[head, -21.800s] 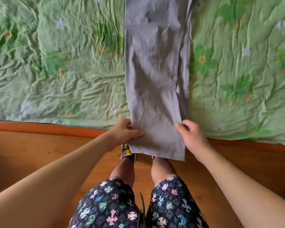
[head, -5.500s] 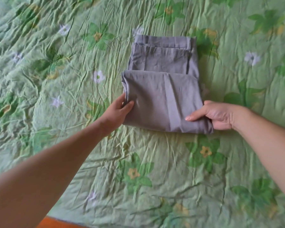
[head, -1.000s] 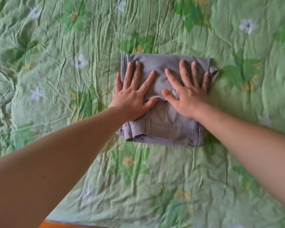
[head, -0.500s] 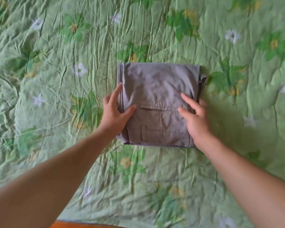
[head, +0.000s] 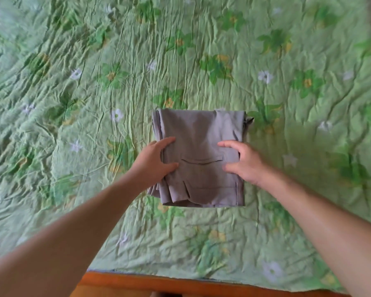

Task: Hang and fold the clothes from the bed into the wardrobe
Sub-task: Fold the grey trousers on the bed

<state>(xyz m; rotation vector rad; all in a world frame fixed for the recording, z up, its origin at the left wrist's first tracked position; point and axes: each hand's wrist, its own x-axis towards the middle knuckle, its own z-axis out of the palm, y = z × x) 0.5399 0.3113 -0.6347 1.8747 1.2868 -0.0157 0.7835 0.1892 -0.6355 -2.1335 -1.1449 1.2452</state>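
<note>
Our hands: left hand (head: 156,161) grips left edge of folded grey trousers (head: 201,129), right hand (head: 245,162) grips right edge. We see trousers lying flat on green floral bedspread (head: 84,99).

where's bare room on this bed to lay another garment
The green floral bedspread is bare left, right and beyond the folded grey trousers. The strip between them and the orange wooden rail is crossed by both forearms. Crowded only at the trousers' sides, where left hand and right hand grip.
</note>
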